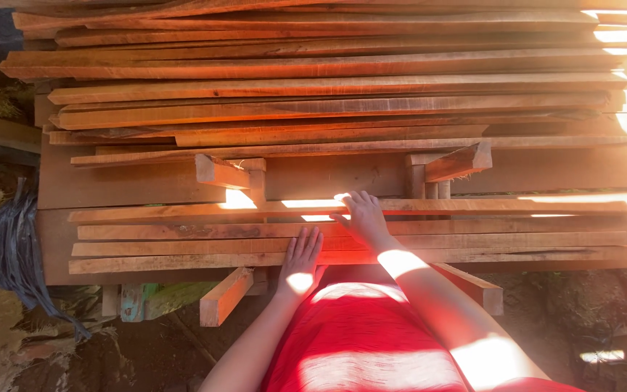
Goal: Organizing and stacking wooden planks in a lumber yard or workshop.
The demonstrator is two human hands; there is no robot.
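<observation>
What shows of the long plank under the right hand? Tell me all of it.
The long plank is a thin, rough-sawn strip of reddish-brown wood lying flat and level across the near part of the plank stack. It runs from the left side almost to the right edge. Sunlight brightens patches along it. The right hand rests palm down on it near its middle, fingers reaching over its far edge. More planks lie just in front of it, where the left hand rests.
</observation>
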